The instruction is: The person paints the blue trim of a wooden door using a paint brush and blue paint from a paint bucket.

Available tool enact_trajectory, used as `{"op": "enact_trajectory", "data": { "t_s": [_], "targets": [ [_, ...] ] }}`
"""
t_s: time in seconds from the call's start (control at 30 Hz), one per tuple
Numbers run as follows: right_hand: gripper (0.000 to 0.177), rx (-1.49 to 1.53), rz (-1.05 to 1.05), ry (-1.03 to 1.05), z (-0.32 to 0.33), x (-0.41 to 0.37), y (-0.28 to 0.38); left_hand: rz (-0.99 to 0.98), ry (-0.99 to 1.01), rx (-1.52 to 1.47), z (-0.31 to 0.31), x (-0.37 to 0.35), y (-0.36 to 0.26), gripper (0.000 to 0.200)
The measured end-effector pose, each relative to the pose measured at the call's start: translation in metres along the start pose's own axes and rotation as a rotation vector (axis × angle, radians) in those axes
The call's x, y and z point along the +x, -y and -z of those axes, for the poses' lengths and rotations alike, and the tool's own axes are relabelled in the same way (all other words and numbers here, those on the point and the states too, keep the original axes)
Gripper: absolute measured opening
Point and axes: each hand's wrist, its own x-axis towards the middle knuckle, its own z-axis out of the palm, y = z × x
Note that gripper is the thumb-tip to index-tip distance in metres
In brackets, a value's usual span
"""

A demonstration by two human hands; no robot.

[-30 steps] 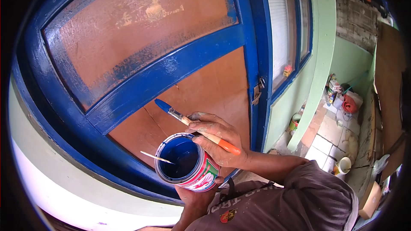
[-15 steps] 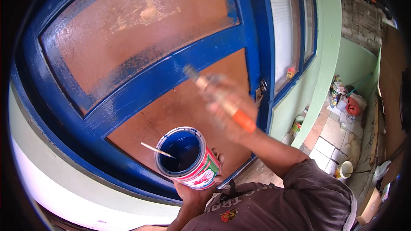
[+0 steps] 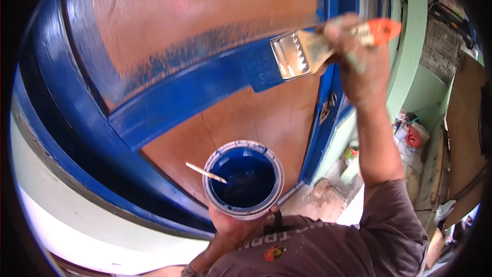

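Observation:
My right hand is closed round the handle of a paintbrush with an orange end and a metal band. Its blue-coated bristles lie over the door's blue cross rail, near the rail's right end. Low in front of me, my left hand grips a paint can from below. Dark blue paint fills part of the can, and its rim is smeared. A thin wooden stick leans over the can's left rim. Most of my left fingers are hidden behind the can.
Brown panels fill the door above and below the rail, the upper one blue-streaked along its edges. A metal latch is on the door's right side. Beyond the green wall stand a small tin and a red cloth-like bundle.
My right hand with the paintbrush has moved up and to the right, and the brush now shows broadside on the rail. The can is seen more from above. The view has shifted.

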Motion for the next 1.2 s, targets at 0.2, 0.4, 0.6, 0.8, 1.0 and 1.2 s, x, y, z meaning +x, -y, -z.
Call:
{"op": "enact_trajectory", "data": {
  "t_s": [0.2, 0.4, 0.6, 0.8, 1.0, 1.2],
  "targets": [
    [0.012, 0.130, -0.062, 0.325, -0.041, 0.001, 0.013, -0.098, -0.118, -0.034, 0.022, 0.004, -0.002, 0.097],
    [0.012, -0.024, -0.204, 0.689, -0.075, -0.012, 0.019, -0.094, -0.105, -0.221, 0.042, 0.002, -0.005, 0.076],
    [0.015, -0.288, -0.114, 1.041, -0.085, -0.014, 0.008, -0.108, -0.069, -0.249, 0.043, 0.000, -0.005, 0.073],
    [0.018, -0.374, -0.238, 1.113, -0.099, -0.015, 0.006, -0.104, -0.167, -0.255, 0.044, -0.002, -0.007, 0.072],
    [0.020, -0.295, -0.255, 1.175, -0.103, -0.007, 0.010, -0.076, -0.219, -0.266, 0.051, -0.006, -0.011, 0.069],
    [0.024, -0.396, 0.034, 1.161, -0.103, -0.027, 0.002, -0.110, -0.200, -0.221, 0.055, -0.003, -0.004, 0.071]
  ]
}}
